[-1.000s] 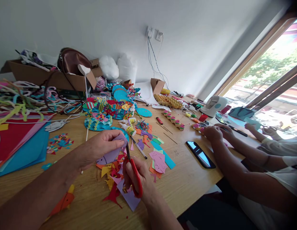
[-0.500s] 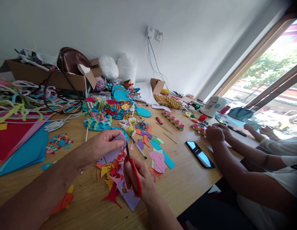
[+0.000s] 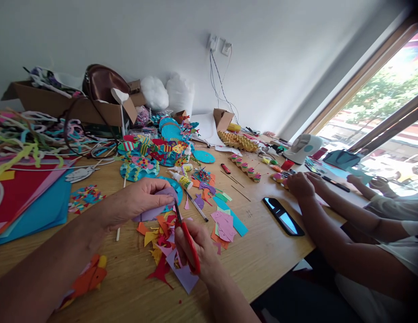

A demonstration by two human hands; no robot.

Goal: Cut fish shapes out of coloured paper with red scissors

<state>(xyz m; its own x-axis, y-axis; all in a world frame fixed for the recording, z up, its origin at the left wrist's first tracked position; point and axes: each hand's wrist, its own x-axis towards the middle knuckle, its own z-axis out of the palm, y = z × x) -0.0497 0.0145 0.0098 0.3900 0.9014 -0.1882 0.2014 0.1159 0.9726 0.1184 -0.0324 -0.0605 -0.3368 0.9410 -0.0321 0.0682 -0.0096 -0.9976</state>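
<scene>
My left hand [image 3: 141, 197] pinches a piece of purple paper [image 3: 159, 202] between thumb and fingers. In my right hand [image 3: 197, 244] is a pair of red-handled scissors [image 3: 190, 246], its dark blades pointing up to the paper's right edge. The blades look nearly closed there; whether they bite into the paper I cannot tell. Beneath both hands lies a heap of paper scraps [image 3: 161, 242] in orange, yellow, red and purple. Right of the scissors rest pink paper fish shapes [image 3: 224, 225] and a pen [image 3: 197, 205]. Orange paper cut-outs [image 3: 90, 278] lie below my left forearm.
Colored paper sheets [image 3: 43, 211] and a pile of fuzzy strips [image 3: 27, 139] lie at left. Glue bottles [image 3: 182, 180] stand near blue fish crafts [image 3: 139, 170]. A phone [image 3: 283, 216] lies at right, beside another person's hands [image 3: 301, 185]. A sewing machine [image 3: 303, 149] stands farther back.
The camera view has shifted slightly. My left hand and the purple paper have tilted a little, and the scissors stay at the paper's edge.
</scene>
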